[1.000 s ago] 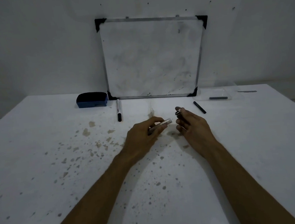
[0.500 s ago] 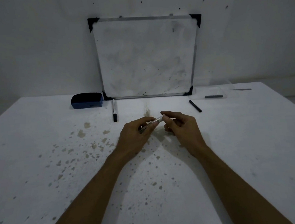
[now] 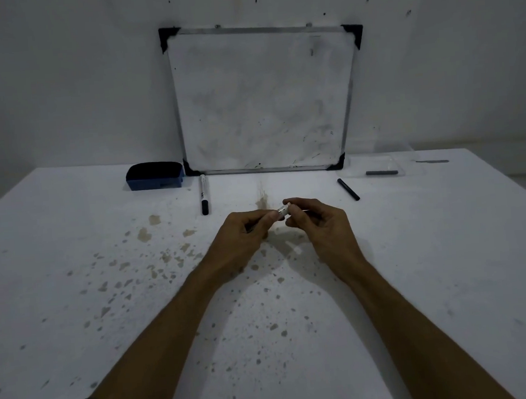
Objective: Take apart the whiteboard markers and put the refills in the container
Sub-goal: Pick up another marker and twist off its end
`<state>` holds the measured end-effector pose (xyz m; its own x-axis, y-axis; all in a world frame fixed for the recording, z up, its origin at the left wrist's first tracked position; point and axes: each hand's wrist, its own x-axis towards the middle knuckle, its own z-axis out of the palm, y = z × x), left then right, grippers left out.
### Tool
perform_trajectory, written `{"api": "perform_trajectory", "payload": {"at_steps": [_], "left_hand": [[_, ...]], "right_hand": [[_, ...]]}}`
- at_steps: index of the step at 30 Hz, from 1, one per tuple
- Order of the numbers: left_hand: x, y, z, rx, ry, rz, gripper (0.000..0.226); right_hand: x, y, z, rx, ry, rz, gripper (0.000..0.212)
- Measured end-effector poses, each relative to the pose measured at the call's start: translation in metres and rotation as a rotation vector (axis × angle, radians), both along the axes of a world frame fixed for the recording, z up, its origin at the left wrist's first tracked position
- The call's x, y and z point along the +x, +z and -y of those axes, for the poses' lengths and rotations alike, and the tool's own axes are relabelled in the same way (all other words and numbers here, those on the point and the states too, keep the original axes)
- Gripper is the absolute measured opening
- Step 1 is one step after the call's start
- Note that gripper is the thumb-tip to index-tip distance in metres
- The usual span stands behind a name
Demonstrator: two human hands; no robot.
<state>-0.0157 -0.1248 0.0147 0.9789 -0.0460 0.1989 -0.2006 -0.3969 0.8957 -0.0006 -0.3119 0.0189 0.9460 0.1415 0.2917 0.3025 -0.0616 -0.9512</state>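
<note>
**Marker teardown: stock on the table, largest item first**

1. Table: white, stained with brown flecks; bears everything listed. Both hands work above its middle.

2. Whiteboard: leans against the wall, well beyond both hands. Not part of the job.

3. Eraser: blue and black block, far ahead and to the left of the left hand.

4. Container: clear, shallow, hard to make out; far ahead and to the right of the right hand. 1 grey refill lies in it. Judged light and easily nudged, so refills are best lowered in rather than tossed.

5. Whole marker: white barrel, black cap toward the person; lies ahead and just left of the left hand, untouched. Judged light, stiff and smooth. Best held around the barrel with 1 hand while the other works the end piece.

6. Loose black piece: slim stick, ahead and right of the right hand. Whether cap or barrel part cannot be told.

7. Marker in work: only a short pale end shows between the 2 hands.
 - Left hand: curled closed around the barrel, which is mostly hidden inside the fist.
 - Right hand: thumb and forefinger pinched onto the exposed end, other fingers loosely bent.
 - Handling: rigid plastic, slick, little to grip. A firm pinch close to the joint seems wise. The refill inside is probably softer and inky, so hold it lightly at mid-length.
</note>
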Motion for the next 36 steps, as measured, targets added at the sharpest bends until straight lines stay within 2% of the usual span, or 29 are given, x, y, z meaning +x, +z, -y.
{"api": "perform_trajectory", "payload": {"at_steps": [5, 10, 13, 16, 18, 20, 24, 29, 32, 36], "left_hand": [[0.002, -0.002, -0.001, -0.016, 0.007, -0.041, 0.03], [0.0, 0.001, 0.002, -0.027, -0.018, -0.061, 0.032], [-0.003, 0.006, 0.001, -0.16, -0.035, -0.124, 0.037], [-0.005, 0.015, -0.001, -0.321, 0.014, -0.126, 0.034], [-0.004, 0.019, -0.003, -0.414, 0.057, -0.116, 0.033], [-0.003, 0.021, -0.005, -0.43, 0.049, -0.108, 0.032], [-0.006, 0.022, -0.007, -0.371, 0.048, -0.114, 0.03], [-0.002, 0.029, -0.017, -0.326, 0.053, -0.1, 0.03], [0.001, 0.029, -0.034, -0.048, 0.249, -0.017, 0.043], [0.008, 0.011, -0.078, 0.308, 0.518, 0.209, 0.04]], "right_hand": [[0.002, 0.0, 0.004, -0.033, 0.022, -0.01, 0.026], [0.001, 0.003, 0.005, -0.02, 0.049, -0.092, 0.032], [-0.003, 0.006, -0.007, 0.012, 0.008, -0.119, 0.042], [-0.009, 0.001, -0.012, -0.137, -0.065, -0.067, 0.038], [-0.014, 0.0, -0.015, -0.182, -0.055, -0.1, 0.04], [-0.017, 0.002, -0.019, -0.229, -0.06, -0.103, 0.039], [-0.019, 0.002, -0.03, -0.362, -0.103, -0.053, 0.03], [-0.017, 0.012, -0.045, -0.457, -0.1, -0.008, 0.037], [-0.003, 0.015, -0.056, -0.518, -0.126, -0.02, 0.033], [0.031, 0.022, -0.064, -0.692, -0.3, -0.024, 0.026]]}}
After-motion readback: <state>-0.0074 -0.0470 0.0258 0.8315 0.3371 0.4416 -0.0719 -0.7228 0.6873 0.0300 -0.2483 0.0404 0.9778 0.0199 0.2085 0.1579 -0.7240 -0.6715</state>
